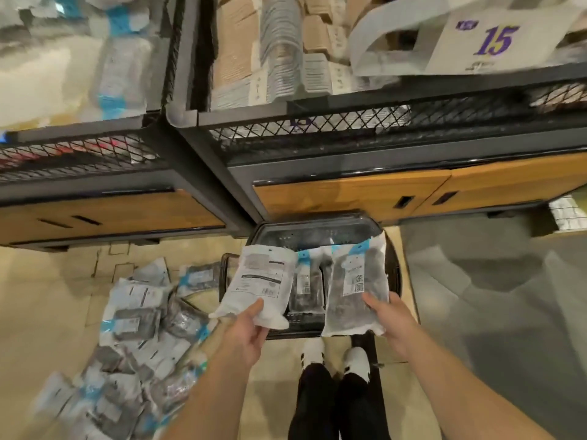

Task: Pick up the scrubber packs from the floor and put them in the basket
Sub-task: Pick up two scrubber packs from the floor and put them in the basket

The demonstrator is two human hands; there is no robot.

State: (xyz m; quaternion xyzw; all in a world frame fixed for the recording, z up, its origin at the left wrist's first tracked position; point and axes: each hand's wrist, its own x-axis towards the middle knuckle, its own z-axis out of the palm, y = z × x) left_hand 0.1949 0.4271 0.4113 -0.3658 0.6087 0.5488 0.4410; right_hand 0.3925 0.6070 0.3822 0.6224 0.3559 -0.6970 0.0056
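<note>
My left hand [246, 333] grips a white scrubber pack [259, 282] by its lower end, printed back side up, over the left part of the black basket [314, 228]. My right hand [389, 319] holds a second scrubber pack [357, 289], dark scrubber showing through clear plastic with a blue top, over the basket's right part. Between them another pack [306, 285] lies inside the basket. A heap of several scrubber packs [133, 338] covers the floor at lower left.
Metal mesh shelving [317, 128] with wooden drawer fronts [349, 195] stands just behind the basket, stocked with packaged goods. A sign reading 15 [495, 39] hangs at top right. My feet in white shoes [333, 357] stand right before the basket. Beige floor lies left, grey floor right.
</note>
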